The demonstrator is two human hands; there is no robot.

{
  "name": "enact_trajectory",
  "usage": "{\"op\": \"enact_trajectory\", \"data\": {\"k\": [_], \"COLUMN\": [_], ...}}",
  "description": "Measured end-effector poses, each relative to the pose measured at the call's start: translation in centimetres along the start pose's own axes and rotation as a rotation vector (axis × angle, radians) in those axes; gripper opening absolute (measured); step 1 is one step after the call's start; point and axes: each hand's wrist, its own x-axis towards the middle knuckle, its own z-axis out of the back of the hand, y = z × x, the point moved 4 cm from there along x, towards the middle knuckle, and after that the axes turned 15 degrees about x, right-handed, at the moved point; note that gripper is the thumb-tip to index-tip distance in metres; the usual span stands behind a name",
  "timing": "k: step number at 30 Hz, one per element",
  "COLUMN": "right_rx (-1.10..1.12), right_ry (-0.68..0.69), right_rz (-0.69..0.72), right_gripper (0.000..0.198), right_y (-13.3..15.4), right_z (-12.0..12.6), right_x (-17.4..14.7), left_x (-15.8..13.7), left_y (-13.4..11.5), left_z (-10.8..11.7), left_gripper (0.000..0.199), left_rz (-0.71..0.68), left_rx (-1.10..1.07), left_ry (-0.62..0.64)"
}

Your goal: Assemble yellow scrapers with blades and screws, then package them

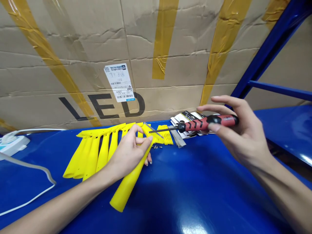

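Note:
My left hand (131, 151) is closed around the neck of a yellow scraper (131, 178), its handle slanting down toward me. A grey metal blade (153, 130) lies along the scraper's head. In my right hand (246, 136) is a screwdriver (201, 124) with a red and black handle, held level between thumb and fingers. Its shaft points left, and the tip appears at the scraper's head near my left fingertips; whether it touches a screw I cannot tell. Several small screws (156, 147) lie on the blue surface just right of the scraper.
Several yellow scraper handles (97, 149) lie in a row at left. Small yellow pieces (167, 135), grey blades (179, 139) and printed cards (187, 118) sit by the large cardboard box (170, 94). A white power strip (14, 146) with cables is far left; a blue metal frame (260, 58) stands right.

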Motion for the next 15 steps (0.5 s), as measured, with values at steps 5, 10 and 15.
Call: {"op": "enact_trajectory", "data": {"k": [5, 10, 15], "right_rx": [-0.076, -0.017, -0.040], "right_ry": [-0.002, 0.022, 0.012], "right_rz": [-0.021, 0.043, 0.029], "right_gripper": [0.018, 0.032, 0.034], "right_y": [-0.30, 0.17, 0.24], "right_z": [0.36, -0.02, 0.13], "right_x": [0.02, -0.07, -0.06], "left_x": [0.10, -0.02, 0.02], "left_y": [0.19, 0.11, 0.25], "left_z": [0.03, 0.03, -0.11], "left_gripper": [0.027, 0.032, 0.026], "left_rz": [-0.009, -0.003, 0.011], "left_rx": [0.003, 0.048, 0.041], "left_ry": [0.005, 0.007, 0.015]}}
